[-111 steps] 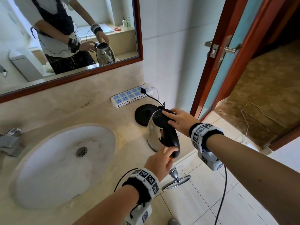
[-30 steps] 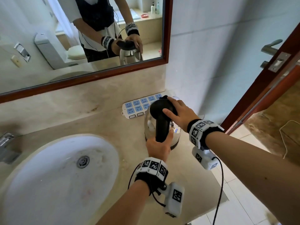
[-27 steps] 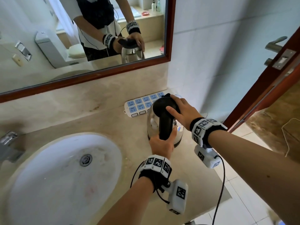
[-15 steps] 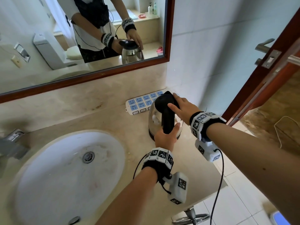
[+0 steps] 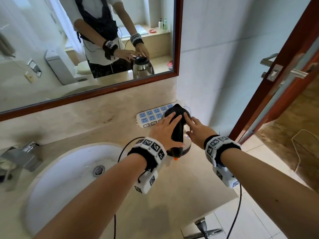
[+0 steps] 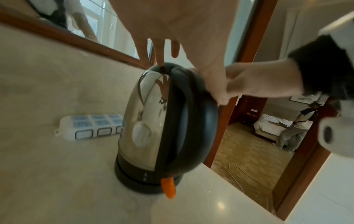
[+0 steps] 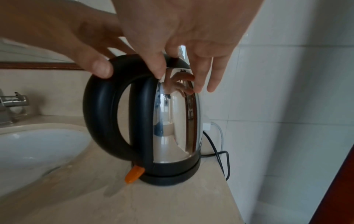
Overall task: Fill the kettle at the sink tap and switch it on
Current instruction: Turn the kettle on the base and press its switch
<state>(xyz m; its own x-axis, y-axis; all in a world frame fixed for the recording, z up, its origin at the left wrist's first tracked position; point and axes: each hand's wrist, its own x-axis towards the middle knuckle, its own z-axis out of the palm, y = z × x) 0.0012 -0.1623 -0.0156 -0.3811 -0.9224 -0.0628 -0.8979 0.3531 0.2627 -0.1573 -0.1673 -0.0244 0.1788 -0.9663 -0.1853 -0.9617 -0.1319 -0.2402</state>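
The steel kettle (image 5: 177,135) with its black lid and handle stands upright on its black base (image 7: 168,177), at the back right of the counter. My left hand (image 5: 165,130) lies over the lid with fingers straight, thumb against the handle. My right hand (image 5: 196,130) touches the lid's right side with straight fingers. In the left wrist view my left hand's fingertips (image 6: 159,60) rest on the kettle (image 6: 145,121) at the lid's rim. An orange switch lever (image 7: 134,174) sticks out low under the handle, pointing down. The tap (image 5: 22,154) is far left, beside the sink (image 5: 69,178).
A white and blue power strip (image 5: 151,116) lies against the wall just behind the kettle, with the base's black cord (image 7: 220,156) running to it. The counter's right edge drops off close to the kettle. A wooden door (image 5: 276,66) stands open to the right.
The kettle came from near the counter's front onto its base. My left hand has let go of the handle and spread over the lid. My right hand's fingers have straightened.
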